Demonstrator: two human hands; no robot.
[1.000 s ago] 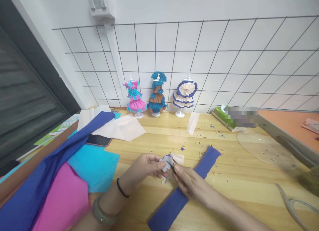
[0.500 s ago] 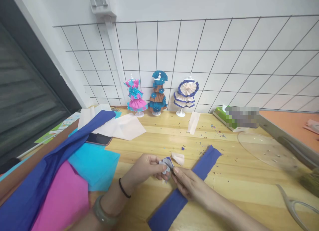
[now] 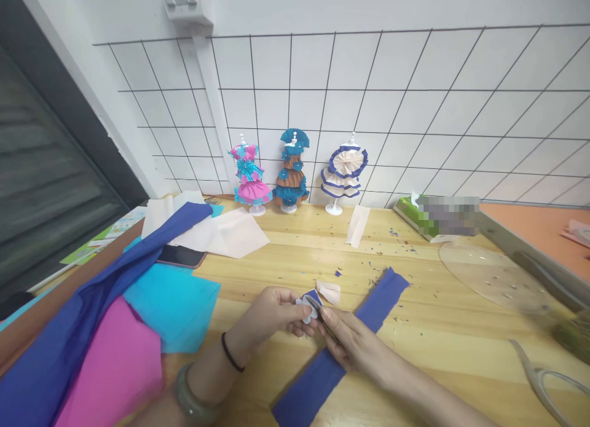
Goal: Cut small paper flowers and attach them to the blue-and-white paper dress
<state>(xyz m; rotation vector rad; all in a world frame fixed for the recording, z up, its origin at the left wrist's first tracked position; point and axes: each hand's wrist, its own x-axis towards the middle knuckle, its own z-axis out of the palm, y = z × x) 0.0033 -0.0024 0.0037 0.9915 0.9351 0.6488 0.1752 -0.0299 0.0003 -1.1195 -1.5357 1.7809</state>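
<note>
Flower cutout (image 3: 313, 315), white, and the blue scrap (image 3: 314, 295) behind it sit pinched in our left hand (image 3: 275, 311), left of the blue strip (image 3: 381, 298). Our right hand (image 3: 343, 336), over that strip, is closed around a small dark tool (image 3: 315, 305) whose tip lies at the cutout; whether our palm touches the strip, we cannot tell. Our hands are close together. Left of the strip we see a beige scrap (image 3: 329, 293), and farther left cyan paper (image 3: 184, 307) and pink paper (image 3: 115, 365); right of it, a clear disc (image 3: 488, 276).
</note>
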